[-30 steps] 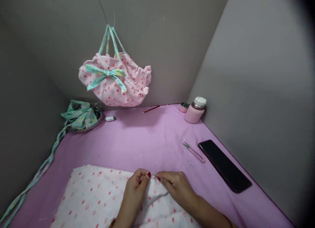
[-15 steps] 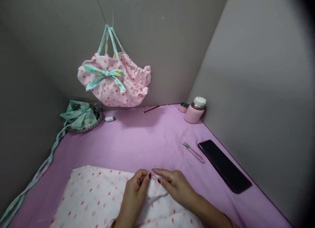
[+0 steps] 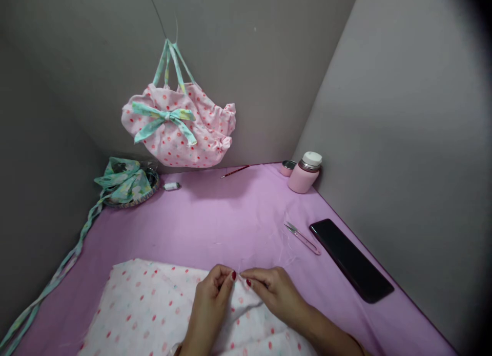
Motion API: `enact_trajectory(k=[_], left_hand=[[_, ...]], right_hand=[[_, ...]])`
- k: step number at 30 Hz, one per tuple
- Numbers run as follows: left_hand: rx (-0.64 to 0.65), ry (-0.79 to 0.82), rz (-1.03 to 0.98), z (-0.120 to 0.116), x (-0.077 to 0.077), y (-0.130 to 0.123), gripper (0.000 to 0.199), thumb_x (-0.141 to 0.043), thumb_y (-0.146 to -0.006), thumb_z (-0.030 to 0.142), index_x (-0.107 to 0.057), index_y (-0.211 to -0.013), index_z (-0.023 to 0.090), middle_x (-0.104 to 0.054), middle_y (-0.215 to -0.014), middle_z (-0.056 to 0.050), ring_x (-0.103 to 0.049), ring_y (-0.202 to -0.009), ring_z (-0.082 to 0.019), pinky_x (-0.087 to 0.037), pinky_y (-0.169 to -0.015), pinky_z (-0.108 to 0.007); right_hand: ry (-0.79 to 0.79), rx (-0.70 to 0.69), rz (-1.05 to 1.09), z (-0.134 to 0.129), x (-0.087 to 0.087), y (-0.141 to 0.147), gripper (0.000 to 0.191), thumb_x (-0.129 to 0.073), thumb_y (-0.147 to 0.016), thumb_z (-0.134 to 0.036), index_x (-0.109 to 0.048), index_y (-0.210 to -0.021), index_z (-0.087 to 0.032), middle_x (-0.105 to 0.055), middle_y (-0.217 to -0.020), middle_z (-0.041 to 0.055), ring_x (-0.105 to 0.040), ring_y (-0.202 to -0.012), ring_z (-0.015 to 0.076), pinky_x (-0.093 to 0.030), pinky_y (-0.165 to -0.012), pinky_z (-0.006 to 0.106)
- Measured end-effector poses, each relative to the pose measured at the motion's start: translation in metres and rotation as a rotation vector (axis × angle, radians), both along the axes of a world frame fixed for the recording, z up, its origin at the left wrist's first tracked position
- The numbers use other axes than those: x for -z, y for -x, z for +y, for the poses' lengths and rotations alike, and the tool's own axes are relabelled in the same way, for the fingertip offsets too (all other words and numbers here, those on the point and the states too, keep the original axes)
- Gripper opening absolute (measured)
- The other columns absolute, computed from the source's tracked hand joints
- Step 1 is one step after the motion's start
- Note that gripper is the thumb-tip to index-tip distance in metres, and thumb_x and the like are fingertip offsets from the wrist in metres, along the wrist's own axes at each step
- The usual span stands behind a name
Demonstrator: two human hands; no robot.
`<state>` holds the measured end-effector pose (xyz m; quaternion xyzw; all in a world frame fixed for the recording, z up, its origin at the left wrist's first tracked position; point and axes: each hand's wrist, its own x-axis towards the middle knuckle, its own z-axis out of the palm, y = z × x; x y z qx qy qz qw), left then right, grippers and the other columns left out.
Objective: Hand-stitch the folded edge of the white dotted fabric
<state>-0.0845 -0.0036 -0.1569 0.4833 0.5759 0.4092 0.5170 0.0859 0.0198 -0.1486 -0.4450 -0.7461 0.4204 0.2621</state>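
Note:
White fabric with red and pale dots (image 3: 154,304) lies spread across the near part of the table. My left hand (image 3: 210,299) pinches its far edge between thumb and fingers. Close beside it, my right hand (image 3: 274,292) has thumb and forefinger closed on the same edge, where the cloth is gathered up. A thin, light sliver like a needle or thread shows between the fingertips, too small to make out surely. Loose thread (image 3: 282,245) trails on the table beyond my right hand, near the pink thread snips (image 3: 303,238).
A black phone (image 3: 351,261) lies at the right. Behind stand a pink jar (image 3: 303,179) and a small round tin (image 3: 287,167). At the back left are a basket with green cloth (image 3: 128,181) and a thread spool (image 3: 171,186). A dotted fabric bag (image 3: 180,125) hangs above.
My right forefinger has come down toward the fabric edge and nearer the thumb. The thin light line between the hands shows less than before. My left hand stays in place.

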Motion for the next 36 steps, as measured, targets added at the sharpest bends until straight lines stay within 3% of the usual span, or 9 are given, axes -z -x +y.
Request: enact_trajectory(k=[19, 30, 36], left_hand=[[0.000, 0.012, -0.030, 0.001, 0.006, 0.000, 0.020, -0.048, -0.085, 0.036, -0.055, -0.078, 0.018, -0.055, -0.064, 0.000, -0.046, -0.059, -0.014, -0.036, -0.055, -0.023], [0.040, -0.055, 0.140, -0.002, -0.007, -0.001, 0.020, -0.050, -0.084, 0.034, -0.059, -0.076, 0.020, -0.058, -0.062, 0.001, -0.047, -0.058, -0.015, -0.035, -0.056, -0.024], [0.019, -0.024, 0.048, 0.001, -0.002, 0.000, 0.020, -0.051, -0.083, 0.035, -0.059, -0.075, 0.019, -0.061, -0.067, -0.001, -0.052, -0.064, -0.016, -0.039, -0.059, -0.024]], right_hand=[[-0.019, 0.013, 0.038, -0.001, 0.003, 0.000, 0.034, -0.050, -0.084, -0.014, -0.064, -0.108, -0.033, -0.072, -0.093, -0.0033, -0.067, -0.082, 0.0148, -0.050, -0.074, 0.023], [-0.066, -0.029, -0.073, -0.002, -0.002, 0.001, 0.033, -0.046, -0.086, -0.018, -0.063, -0.111, -0.033, -0.072, -0.091, -0.0032, -0.067, -0.080, 0.0155, -0.049, -0.069, 0.021], [-0.056, -0.017, -0.051, -0.002, -0.002, 0.001, 0.034, -0.046, -0.085, -0.015, -0.065, -0.109, -0.030, -0.072, -0.091, -0.0017, -0.067, -0.079, 0.0152, -0.048, -0.068, 0.021]])
